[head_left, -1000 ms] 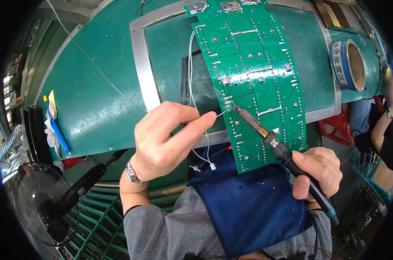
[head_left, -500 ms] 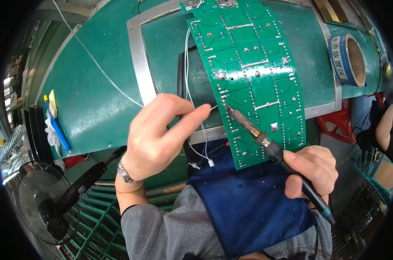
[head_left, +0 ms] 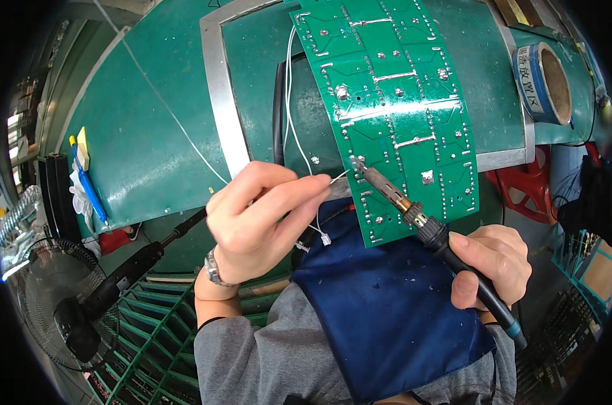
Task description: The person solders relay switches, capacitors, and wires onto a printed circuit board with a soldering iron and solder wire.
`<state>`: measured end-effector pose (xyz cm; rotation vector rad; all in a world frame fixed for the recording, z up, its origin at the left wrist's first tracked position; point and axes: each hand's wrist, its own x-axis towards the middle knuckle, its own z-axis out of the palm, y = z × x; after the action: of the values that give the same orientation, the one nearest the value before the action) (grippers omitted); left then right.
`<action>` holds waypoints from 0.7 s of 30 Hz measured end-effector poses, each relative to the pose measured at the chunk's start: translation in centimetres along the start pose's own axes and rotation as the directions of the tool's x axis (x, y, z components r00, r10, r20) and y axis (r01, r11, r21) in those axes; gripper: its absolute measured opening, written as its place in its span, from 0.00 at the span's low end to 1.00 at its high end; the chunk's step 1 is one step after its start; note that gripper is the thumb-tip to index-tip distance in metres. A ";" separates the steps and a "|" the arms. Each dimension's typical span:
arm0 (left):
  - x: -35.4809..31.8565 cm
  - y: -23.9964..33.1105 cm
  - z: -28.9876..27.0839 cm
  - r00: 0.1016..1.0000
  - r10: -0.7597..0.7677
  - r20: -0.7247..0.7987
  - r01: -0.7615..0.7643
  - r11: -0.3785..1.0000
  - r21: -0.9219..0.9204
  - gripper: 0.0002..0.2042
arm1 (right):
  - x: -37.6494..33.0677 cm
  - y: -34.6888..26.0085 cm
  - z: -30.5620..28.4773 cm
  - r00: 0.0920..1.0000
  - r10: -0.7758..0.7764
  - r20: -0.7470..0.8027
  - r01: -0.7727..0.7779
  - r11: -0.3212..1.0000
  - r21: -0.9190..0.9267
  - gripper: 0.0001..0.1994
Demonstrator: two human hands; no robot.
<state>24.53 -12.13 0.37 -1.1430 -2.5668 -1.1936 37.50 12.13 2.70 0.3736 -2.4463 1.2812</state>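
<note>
Green circuit board overhangs the bench, thin, stiff, fragile, best held by edges; left hand fingers pinch limp solder wire, right hand clamped on soldering iron at its handle.

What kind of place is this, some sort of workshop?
Probably an electronics assembly or repair workbench. The right hand holds a soldering iron to a green circuit board, the left hand feeds thin solder wire, and a tape roll sits on the green bench.

Bright even light, sharp centre, soft shadows (fisheye-bent, dark rim)
</note>
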 end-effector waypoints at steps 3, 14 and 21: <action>-0.1 -0.7 0.8 0.998 0.059 -0.015 -0.058 0.997 0.041 0.13 | 0.2 -0.2 0.6 1.000 -0.017 0.013 0.017 1.000 -0.008 0.14; -0.2 -0.8 1.0 0.998 0.066 -0.016 -0.065 0.997 0.041 0.14 | 0.1 -0.9 0.9 0.999 -0.043 -0.010 0.042 0.998 -0.045 0.15; -0.8 -0.5 0.6 0.988 0.156 0.012 -0.156 0.987 0.049 0.15 | -0.9 -0.9 0.4 0.996 -0.069 -0.061 0.069 0.998 0.004 0.12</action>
<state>24.89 -12.40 -0.67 -1.3124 -2.4449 -1.0870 38.60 11.37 2.70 0.4107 -2.3582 1.2534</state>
